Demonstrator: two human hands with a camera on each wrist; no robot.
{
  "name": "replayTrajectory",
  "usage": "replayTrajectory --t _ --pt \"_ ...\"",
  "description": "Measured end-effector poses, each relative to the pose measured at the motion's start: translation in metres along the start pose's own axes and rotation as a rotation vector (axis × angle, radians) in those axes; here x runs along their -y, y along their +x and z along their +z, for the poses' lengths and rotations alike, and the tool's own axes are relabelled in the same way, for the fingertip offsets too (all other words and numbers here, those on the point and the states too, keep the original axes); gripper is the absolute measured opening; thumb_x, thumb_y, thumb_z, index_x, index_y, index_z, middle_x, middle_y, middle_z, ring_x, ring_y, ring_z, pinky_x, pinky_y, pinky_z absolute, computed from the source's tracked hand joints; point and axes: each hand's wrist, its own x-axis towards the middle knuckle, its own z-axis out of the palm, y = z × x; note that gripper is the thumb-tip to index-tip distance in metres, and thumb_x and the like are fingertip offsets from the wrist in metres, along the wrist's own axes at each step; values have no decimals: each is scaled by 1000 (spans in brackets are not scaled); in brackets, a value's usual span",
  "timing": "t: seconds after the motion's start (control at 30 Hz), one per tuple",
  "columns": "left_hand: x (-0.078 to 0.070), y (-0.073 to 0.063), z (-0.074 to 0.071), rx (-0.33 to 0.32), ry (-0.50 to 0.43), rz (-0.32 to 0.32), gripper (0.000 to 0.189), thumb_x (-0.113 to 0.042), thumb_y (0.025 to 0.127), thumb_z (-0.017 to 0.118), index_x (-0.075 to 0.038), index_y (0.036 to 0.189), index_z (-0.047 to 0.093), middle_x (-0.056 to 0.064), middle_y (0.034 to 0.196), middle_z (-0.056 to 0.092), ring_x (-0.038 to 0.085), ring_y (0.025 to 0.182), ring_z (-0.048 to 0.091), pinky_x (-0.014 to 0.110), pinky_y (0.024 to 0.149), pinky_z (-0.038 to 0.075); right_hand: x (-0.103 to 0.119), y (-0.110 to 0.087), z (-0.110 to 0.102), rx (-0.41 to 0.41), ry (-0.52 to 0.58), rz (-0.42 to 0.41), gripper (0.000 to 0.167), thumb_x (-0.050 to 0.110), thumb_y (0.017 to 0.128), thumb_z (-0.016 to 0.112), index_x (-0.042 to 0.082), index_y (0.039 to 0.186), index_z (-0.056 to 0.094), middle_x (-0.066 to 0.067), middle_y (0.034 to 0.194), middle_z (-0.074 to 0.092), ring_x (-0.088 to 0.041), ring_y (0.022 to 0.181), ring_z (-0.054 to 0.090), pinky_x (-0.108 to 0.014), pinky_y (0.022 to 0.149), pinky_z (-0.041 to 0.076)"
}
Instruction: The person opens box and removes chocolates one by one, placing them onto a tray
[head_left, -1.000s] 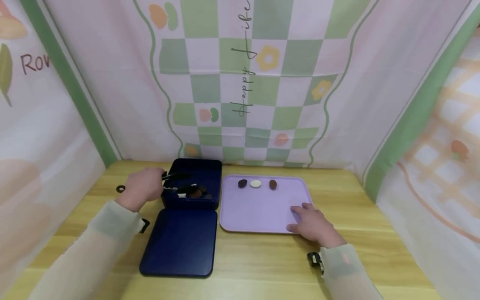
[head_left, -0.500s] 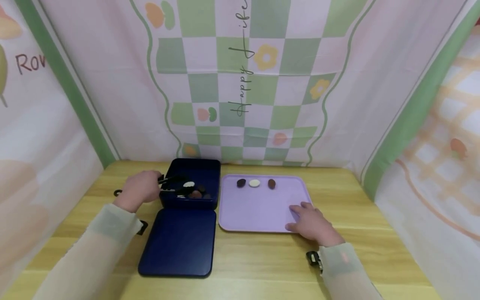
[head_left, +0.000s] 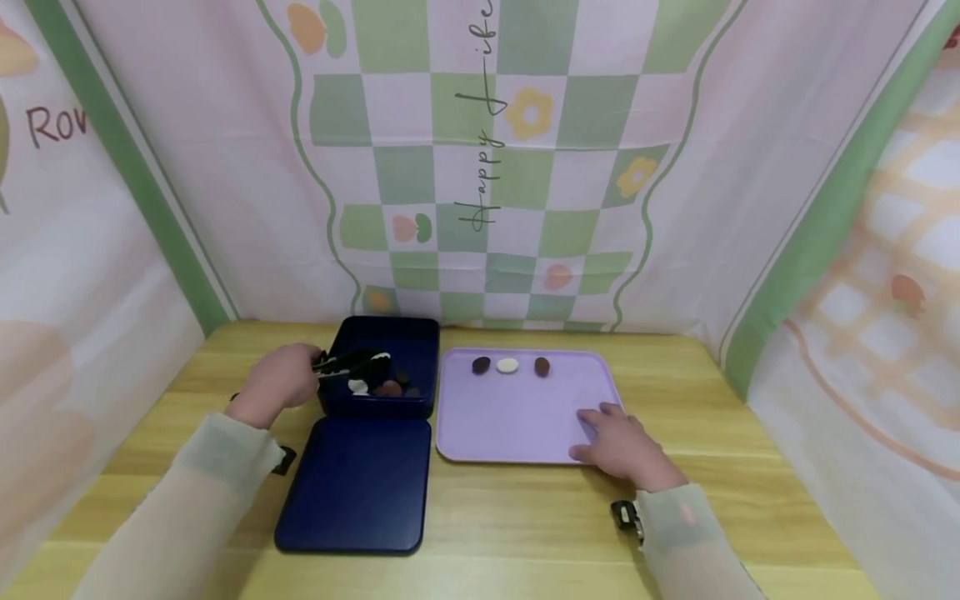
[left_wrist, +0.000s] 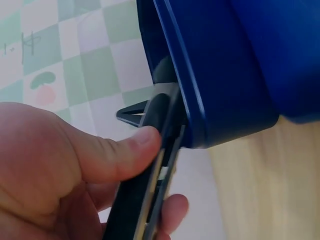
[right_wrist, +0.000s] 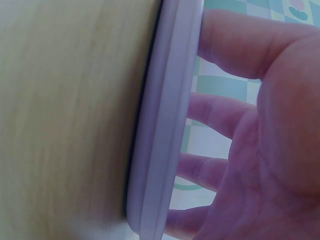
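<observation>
Pinching black tongs [left_wrist: 136, 192], the left grip [head_left: 281, 382] sits just outside the blue box [head_left: 378, 407], at its left; the tongs reach inside it, a white piece [head_left: 382, 356] at their far end. The right grip [head_left: 621, 444], fingers spread, touches the purple tray [head_left: 510, 425].
</observation>
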Motion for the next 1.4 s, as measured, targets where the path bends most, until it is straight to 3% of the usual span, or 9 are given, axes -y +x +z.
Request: replayTrajectory --t 0.1,0.17,0.6,0.97,1.17,1.4 --pt "6 4 4 -26 -47 25 53 -3 92 56 11 142 45 30 138 50 50 121 49 57 92 45 0 1 1 2 3 7 71 38 87 74 1 144 52 -37 149 31 -65 128 30 -75 98 28" --pt "9 6 5 -34 -85 38 55 -6 93 61 13 142 44 31 137 50 51 122 47 60 98 40 0 1 1 1 1 4 72 39 87 74 1 143 52 -37 148 31 -66 127 30 -75 97 28" --pt "7 10 3 33 -373 10 59 -12 97 61 13 145 38 31 141 47 48 129 43 56 100 40 -1 0 1 -7 -13 -10 72 40 86 74 1 142 53 -38 147 33 -68 124 31 -76 95 30" --pt "-11 15 6 16 -330 34 61 -10 97 61 10 148 36 29 145 44 47 133 39 56 103 37 0 0 0 6 3 -2 72 39 88 74 1 144 51 -37 149 31 -66 128 29 -75 97 28" --pt "-36 18 5 -25 -240 61 58 -10 97 61 8 149 38 26 145 46 44 132 42 55 104 37 0 1 0 13 5 10 72 40 88 74 2 145 50 -36 150 30 -66 129 28 -77 95 27" --pt "-75 29 12 -56 -204 84 58 -10 97 63 2 149 42 19 146 48 39 128 48 52 101 41 0 1 0 28 2 40 73 41 88 73 4 147 49 -34 152 28 -67 129 25 -83 88 26"
